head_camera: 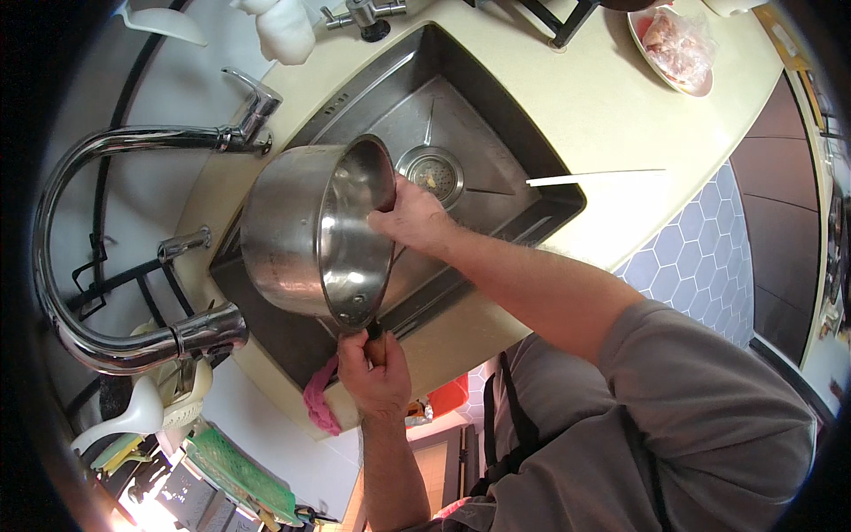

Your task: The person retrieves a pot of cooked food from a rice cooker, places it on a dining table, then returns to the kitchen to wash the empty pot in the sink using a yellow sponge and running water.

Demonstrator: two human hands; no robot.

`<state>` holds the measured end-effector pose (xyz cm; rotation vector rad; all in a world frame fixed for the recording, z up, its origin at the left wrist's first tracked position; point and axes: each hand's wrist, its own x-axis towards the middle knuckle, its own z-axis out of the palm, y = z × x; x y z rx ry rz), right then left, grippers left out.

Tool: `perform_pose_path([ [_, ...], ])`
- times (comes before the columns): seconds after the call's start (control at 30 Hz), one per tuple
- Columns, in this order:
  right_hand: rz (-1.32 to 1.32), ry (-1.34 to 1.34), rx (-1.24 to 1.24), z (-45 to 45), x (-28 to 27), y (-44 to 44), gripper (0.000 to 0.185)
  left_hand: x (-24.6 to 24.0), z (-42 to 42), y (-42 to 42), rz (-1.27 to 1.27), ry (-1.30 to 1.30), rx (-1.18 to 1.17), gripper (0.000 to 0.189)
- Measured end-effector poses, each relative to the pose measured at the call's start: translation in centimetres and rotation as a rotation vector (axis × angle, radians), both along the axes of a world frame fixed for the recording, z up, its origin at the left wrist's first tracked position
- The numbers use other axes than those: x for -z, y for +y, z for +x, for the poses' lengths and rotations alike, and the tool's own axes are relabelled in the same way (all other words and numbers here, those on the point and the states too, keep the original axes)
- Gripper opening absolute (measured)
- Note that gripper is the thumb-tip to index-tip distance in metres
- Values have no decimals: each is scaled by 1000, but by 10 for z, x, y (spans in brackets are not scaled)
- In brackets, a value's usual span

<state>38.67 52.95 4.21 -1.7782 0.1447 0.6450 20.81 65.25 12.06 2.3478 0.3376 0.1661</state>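
A stainless steel saucepan (pixel 286 226) is held tilted over the dark metal sink (pixel 372 106), with its mouth turned towards the person. My left hand (pixel 375 379) is closed around the pan's wooden handle. On the opposite side, my right hand (pixel 415 216) grips the rim, its thumb at the inner side and its other fingers partly hidden. Light glints off the shiny inside wall. Beyond my right hand lies the sink's round strainer (pixel 432 176), with small light scraps in it.
A curved chrome faucet (pixel 100 143) arches beside the sink. A pink cloth (pixel 321 399) hangs at the counter edge near my left hand. A thin white strip (pixel 592 177) overhangs the sink rim. A bowl with a plastic-wrapped item (pixel 675 53) stands farther off. Utensils and a green basket (pixel 236 472) are at lower left.
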Motion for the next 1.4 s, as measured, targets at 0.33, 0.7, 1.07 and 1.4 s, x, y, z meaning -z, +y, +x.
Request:
perform_pose_path([
  [0.33,329,28,31,-5,39,-33,53,-7,4,9,-298,116,-102,29],
  [0.7,-351,-502,-366,55,-20,-22,54,6,-5,42,-380,372,-240,28],
  [1.07,504,-405,-821,213,-34,76,71,23,9,83,-446,553,-266,32],
  [1.4,-636,-941,-737,206,-73,71,53,41,22,109,-560,650,-183,36],
])
